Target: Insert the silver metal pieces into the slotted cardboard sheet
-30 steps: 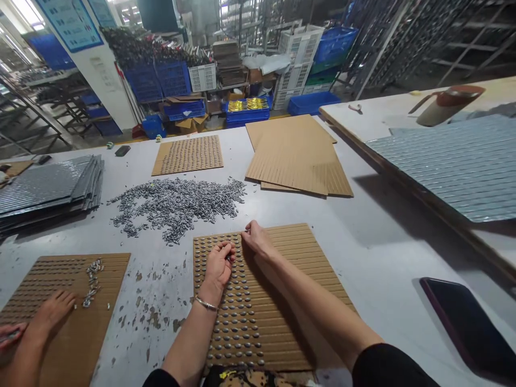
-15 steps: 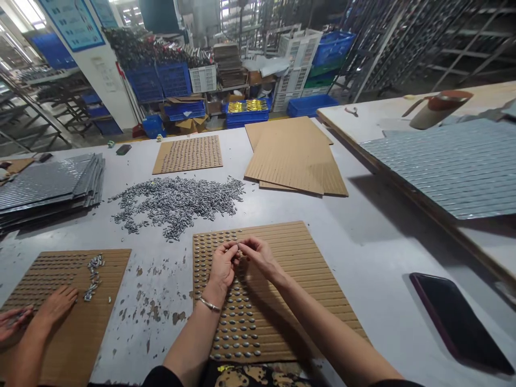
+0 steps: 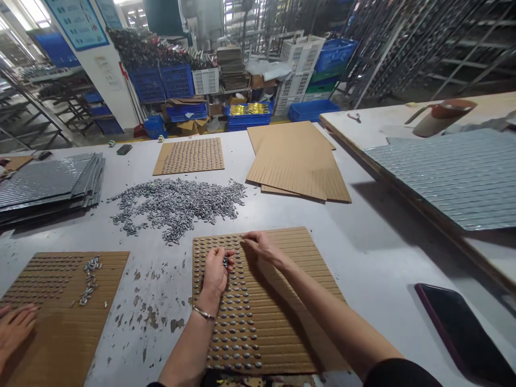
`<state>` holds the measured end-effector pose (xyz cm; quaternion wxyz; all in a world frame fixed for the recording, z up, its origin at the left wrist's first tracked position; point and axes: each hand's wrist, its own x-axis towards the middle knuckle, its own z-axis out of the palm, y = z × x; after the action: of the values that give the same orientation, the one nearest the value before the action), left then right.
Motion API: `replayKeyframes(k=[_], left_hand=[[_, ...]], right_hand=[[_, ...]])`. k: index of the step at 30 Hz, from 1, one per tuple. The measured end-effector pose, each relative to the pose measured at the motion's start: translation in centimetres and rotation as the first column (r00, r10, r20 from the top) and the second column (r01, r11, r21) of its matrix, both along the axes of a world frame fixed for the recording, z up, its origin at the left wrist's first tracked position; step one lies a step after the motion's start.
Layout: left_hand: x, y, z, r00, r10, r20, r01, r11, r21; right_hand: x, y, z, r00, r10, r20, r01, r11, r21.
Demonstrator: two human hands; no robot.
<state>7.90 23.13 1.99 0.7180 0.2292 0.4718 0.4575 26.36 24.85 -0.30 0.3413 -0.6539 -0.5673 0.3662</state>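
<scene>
A ribbed cardboard sheet (image 3: 298, 285) lies in front of me, its left part filled with rows of small grey oval metal pieces. My left hand (image 3: 215, 271) rests on the filled rows, fingers curled round several dark pieces. My right hand (image 3: 262, 245) reaches to the sheet's top edge, its fingertips pinched on a piece at the end of a row. A loose heap of the same metal pieces (image 3: 177, 203) is spread on the grey table just beyond the sheet.
Another person's hand (image 3: 14, 329) lies on a second cardboard sheet (image 3: 60, 301) at the left. A stack of blank cardboard sheets (image 3: 294, 161) and a filled one (image 3: 189, 156) sit farther back. Grey stacked panels (image 3: 48, 185) lie far left, a dark phone (image 3: 467, 328) at the right.
My hands had met over the sheet half a second ago; since then the right one has moved up to the top edge and the left has drawn back onto the rows. The neighbour's hand slid back.
</scene>
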Motion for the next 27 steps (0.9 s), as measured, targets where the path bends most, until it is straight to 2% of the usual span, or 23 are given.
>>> replayKeyframes(k=[3, 5, 9, 15, 27], left_hand=[[-0.2, 0.2, -0.2, 1.0, 0.001, -0.006, -0.001, 1.0, -0.014], [-0.3, 0.3, -0.3, 1.0, 0.002, 0.025, -0.001, 0.999, -0.032], [-0.3, 0.3, -0.3, 0.995, 0.019, 0.099, -0.012, 0.998, -0.068], [0.4, 0.1, -0.3, 0.993, 0.008, 0.116, 0.002, 0.997, -0.08], [0.2, -0.2, -0.6, 0.995, 0.016, 0.096, -0.005, 0.993, -0.115]], right_hand=[[-0.6, 0.5, -0.4, 0.987, -0.014, 0.159, 0.016, 1.0, -0.007], [-0.9, 0.7, -0.5, 0.978, -0.017, 0.21, 0.02, 1.0, -0.011], [-1.3, 1.1, -0.4, 0.963, -0.016, 0.267, 0.025, 0.999, -0.032], [-1.5, 1.4, -0.4, 0.945, -0.058, 0.322, 0.081, 0.995, -0.058], [-1.4, 0.9, -0.7, 0.921, -0.004, 0.391, -0.001, 1.0, 0.013]])
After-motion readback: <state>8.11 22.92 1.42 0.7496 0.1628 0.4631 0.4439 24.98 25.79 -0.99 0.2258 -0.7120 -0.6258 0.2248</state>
